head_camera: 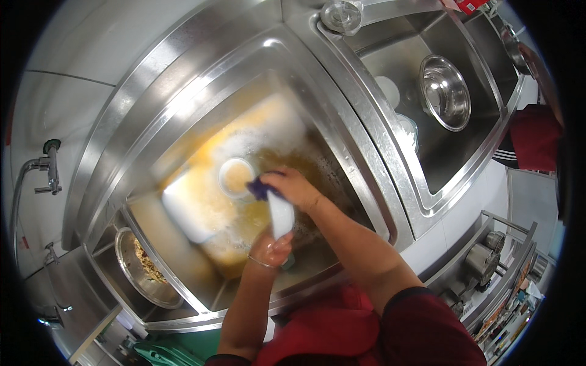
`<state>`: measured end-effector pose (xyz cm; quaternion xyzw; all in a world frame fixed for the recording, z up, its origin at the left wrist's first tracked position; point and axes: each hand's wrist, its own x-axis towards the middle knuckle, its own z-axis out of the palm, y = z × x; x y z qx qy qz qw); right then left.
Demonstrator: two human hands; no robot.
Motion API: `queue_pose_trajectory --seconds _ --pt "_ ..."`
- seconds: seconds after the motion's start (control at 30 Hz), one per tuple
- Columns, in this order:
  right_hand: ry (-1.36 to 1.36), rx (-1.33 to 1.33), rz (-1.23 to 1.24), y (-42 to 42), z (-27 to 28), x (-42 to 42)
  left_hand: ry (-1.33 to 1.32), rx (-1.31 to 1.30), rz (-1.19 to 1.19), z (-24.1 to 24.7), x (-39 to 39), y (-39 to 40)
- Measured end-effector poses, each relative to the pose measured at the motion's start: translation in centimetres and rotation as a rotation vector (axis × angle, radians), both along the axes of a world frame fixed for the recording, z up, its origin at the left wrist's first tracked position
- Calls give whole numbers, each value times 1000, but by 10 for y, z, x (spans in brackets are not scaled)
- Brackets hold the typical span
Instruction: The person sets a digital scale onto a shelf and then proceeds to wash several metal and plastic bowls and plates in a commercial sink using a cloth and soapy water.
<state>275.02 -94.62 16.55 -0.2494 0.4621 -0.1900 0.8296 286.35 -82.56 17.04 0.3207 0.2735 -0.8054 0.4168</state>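
Note:
My left hand (pixel 272 249) grips the lower end of a white dish (pixel 281 215), which is tilted on its side above a large stainless steel sink. In my right hand (pixel 290 185) is a purple cloth (pixel 263 186), pressed against the dish's upper end. Just left of the cloth, a round white bowl (pixel 236 177) sits in cloudy, foamy yellowish water. A large pale shape, blurred, lies in the water around it; its kind I cannot tell.
A second steel sink holds a shiny steel bowl (pixel 445 93) and white dishes (pixel 388 91). At lower left, a steel bowl (pixel 149 267) contains food scraps. A tap (pixel 48 169) is on the left wall. Another person's red clothing (pixel 535 136) shows at far right, near a pot rack (pixel 483 261).

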Motion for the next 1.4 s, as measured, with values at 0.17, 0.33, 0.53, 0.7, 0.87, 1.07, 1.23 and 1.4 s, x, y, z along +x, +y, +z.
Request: queue_pose_trajectory --seconds 0.17,0.33,0.53,0.7,0.87,1.07,1.23,1.4 --pt "-433 470 -548 58 -23 12 -615 -76 -102 -4 -12 -3" --pt "-333 725 -760 88 20 15 -1807 -120 -418 -21 0 0" --pt "-261 663 -571 71 12 -14 -2059 -165 -442 -24 29 8" --pt "528 -121 59 24 -55 -56 -1055 107 -26 -23 46 15" --pt "1160 -743 850 46 -87 -39 -377 165 158 -22 58 21" --pt "869 -420 187 38 -126 -52 -883 -42 92 1 36 4" --pt "605 -762 262 28 -3 -31 -1284 -249 -105 -24 25 5" --pt "423 -1227 581 16 43 -38 -1082 -246 -252 -17 9 -8"
